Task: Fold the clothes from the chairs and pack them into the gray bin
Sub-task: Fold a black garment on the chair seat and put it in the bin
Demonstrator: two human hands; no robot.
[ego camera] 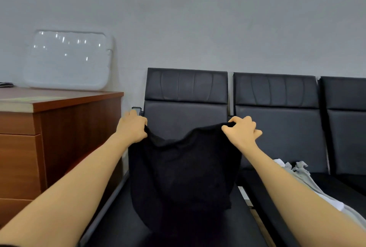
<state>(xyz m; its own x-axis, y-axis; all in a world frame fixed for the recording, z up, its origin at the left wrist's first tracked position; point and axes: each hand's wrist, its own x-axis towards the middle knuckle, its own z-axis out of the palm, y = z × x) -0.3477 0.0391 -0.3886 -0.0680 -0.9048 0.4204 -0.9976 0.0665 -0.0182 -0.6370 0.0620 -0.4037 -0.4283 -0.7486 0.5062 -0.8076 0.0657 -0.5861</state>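
Two bare forearms reach forward from the bottom corners toward the row of black chairs (186, 108). Between them hangs a black garment (184, 171), held up in front of the leftmost chair's backrest, its lower part draping down onto that chair's seat. The left hand (131, 126) grips the garment's upper left corner, fingers curled into the cloth. The right hand (242, 131) pinches the upper right corner, thumb and fingers closed on the fabric. The top edge sags in a curve between the two hands.

On the seat to the right of that chair lies a heap of gray and white clothes (303, 175), partly hidden by the right forearm. To the left of the chairs stands a brown wooden cabinet (59, 138), and a white lid (67, 59) leans against the wall on top of it.
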